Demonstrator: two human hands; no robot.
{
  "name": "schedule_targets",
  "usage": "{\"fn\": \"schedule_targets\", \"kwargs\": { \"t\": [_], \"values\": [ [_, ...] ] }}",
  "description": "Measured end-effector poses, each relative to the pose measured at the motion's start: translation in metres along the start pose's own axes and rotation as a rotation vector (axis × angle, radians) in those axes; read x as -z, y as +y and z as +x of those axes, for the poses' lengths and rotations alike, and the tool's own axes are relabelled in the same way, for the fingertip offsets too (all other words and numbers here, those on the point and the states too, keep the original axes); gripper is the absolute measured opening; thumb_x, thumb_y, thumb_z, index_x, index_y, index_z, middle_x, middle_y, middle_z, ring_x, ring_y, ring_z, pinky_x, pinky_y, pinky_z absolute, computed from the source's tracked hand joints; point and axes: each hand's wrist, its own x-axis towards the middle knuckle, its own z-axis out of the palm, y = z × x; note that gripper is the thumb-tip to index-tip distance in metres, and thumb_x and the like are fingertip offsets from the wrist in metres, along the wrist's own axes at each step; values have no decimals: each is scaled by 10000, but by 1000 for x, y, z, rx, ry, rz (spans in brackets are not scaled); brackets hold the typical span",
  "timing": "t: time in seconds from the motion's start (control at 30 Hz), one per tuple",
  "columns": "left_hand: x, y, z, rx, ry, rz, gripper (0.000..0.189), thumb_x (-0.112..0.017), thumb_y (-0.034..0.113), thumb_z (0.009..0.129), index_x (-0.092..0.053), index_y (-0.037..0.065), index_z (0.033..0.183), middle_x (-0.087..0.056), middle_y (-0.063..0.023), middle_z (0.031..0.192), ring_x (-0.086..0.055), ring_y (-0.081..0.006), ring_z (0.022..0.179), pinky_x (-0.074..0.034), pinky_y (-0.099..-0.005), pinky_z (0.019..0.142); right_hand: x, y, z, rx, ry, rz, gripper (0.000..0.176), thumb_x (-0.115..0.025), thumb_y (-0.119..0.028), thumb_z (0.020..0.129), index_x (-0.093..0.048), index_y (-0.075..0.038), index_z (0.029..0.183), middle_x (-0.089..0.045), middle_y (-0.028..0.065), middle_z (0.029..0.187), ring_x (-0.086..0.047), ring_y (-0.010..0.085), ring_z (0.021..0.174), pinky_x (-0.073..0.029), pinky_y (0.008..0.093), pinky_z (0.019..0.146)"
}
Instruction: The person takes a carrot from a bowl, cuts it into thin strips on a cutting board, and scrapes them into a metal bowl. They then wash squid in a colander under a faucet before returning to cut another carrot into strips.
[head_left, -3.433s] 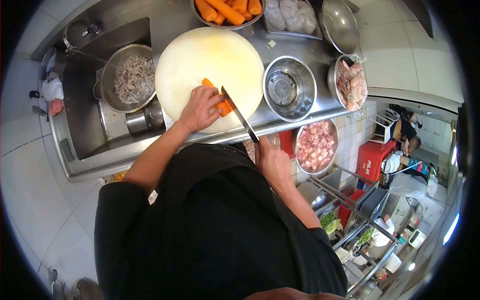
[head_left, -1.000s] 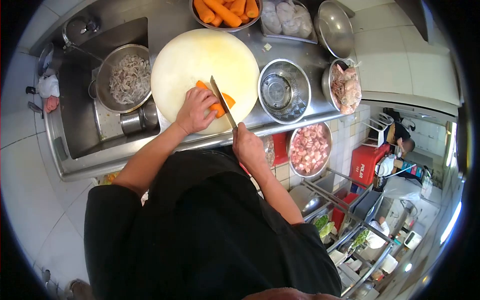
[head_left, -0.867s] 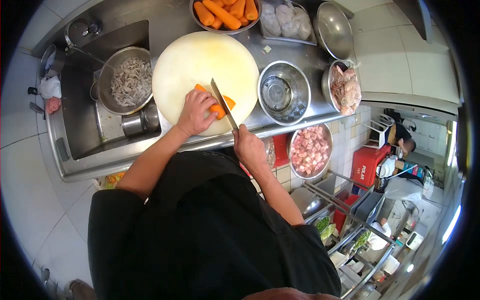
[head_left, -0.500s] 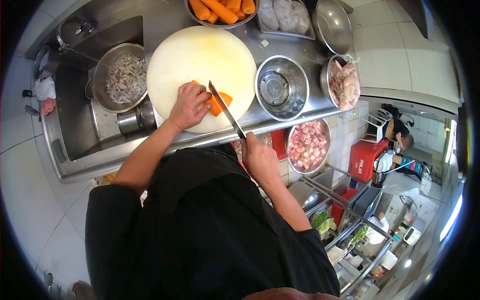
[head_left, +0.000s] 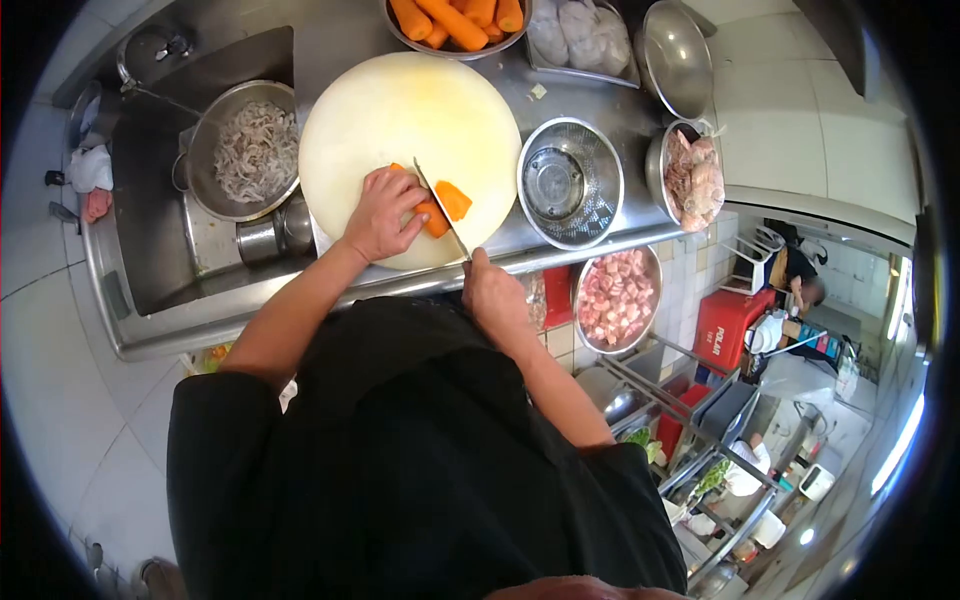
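Observation:
My left hand [head_left: 384, 212] presses down on a piece of carrot [head_left: 432, 218] on the round white cutting board [head_left: 400, 110], its fingers closed over the carrot. A knife [head_left: 440, 203] is gripped by the handle in my right hand [head_left: 495, 293] at the board's near edge. Its blade stands on edge close to my left fingertips, against the carrot. Right of the blade lies a cut orange carrot slice [head_left: 454, 201], apart from the held piece.
Left is a sink [head_left: 150, 230] with running water and a pot of shrimp-like pieces [head_left: 256, 150]. A bowl of carrots [head_left: 455, 22] stands behind the board. A colander [head_left: 568, 185], a bowl of raw meat [head_left: 697, 180] and a bowl of diced meat [head_left: 619, 297] are to the right.
The knife has turned more upright along the carrot, and my right hand has moved a little left and nearer me. A carrot slice now lies separate, right of the blade.

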Motion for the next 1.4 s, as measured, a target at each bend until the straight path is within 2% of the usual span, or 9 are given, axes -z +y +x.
{"fn": "schedule_targets", "kwargs": {
  "t": [0.17,0.27,0.33,0.47,0.57,0.67,0.97,1.07,1.4],
  "values": [
    [-1,1,-2,5,-3,11,276,-729,217,850,-684,95,1093,-600,-96,1135,-560,-318,1135,-358,-492,1070,18,8,-10,-20,-53,189,308,-561,-237,1045,-569,-39,1281,-710,314,983,-695,487,932,-540,576,807],
    [-2,0,-2,-15,18,-8,281,-736,217,846,-679,96,1092,-599,-95,1136,-560,-318,1134,-358,-492,1069,26,24,-18,-185,-374,609,437,-546,-318,1069,-526,-100,1447,-691,339,1055,-653,510,1058,-517,551,904],
    [-3,-1,-3,-12,18,4,279,-740,218,842,-676,95,1084,-599,-94,1133,-561,-315,1133,-358,-489,1070,11,28,-19,-137,-258,502,494,-510,-391,1091,-536,-59,1456,-644,223,859,-653,328,824,-516,439,776],
    [-3,-1,-3,1,13,10,269,-745,218,837,-673,91,1063,-599,-96,1128,-562,-314,1131,-358,-483,1071,-20,39,-11,-38,30,424,545,-440,-474,1112,-673,7,1219,-572,104,703,-570,199,623,-474,371,646],
    [-2,0,-3,10,3,-4,264,-743,217,840,-674,89,1060,-597,-98,1125,-562,-316,1128,-357,-486,1068,15,20,-19,-244,-124,450,608,-407,-510,1117,-658,23,965,-536,76,641,-508,182,577,-441,378,601],
    [-2,-2,-3,-2,10,-12,265,-743,214,841,-673,87,1062,-597,-98,1128,-562,-318,1127,-357,-485,1063,41,8,-45,-291,-156,499,540,-408,-460,1113,-669,12,1141,-637,375,1018,-587,567,1045,-466,572,866],
    [-3,-3,-3,-11,27,-45,263,-739,207,844,-677,73,1061,-599,-100,1127,-562,-318,1116,-361,-482,1055,51,-3,-65,-311,-162,422,485,-434,-429,1110,-699,-32,1193,-674,352,1022,-617,558,1042,-491,589,884],
    [-1,2,-2,2,21,-19,268,-743,203,840,-676,72,1065,-600,-99,1121,-560,-322,1114,-363,-481,1054,20,3,-45,-203,-50,419,487,-422,-417,1112,-701,-33,1221,-683,345,1045,-622,552,1059,-494,592,903],
    [-2,-5,-4,19,-1,-58,241,-729,186,857,-675,81,1067,-607,-94,1124,-560,-322,1126,-369,-469,1051,20,-4,-18,-283,-168,498,519,-414,-430,1113,-676,0,1237,-671,343,1114,-603,541,1124,-482,562,946]
  ]
}}
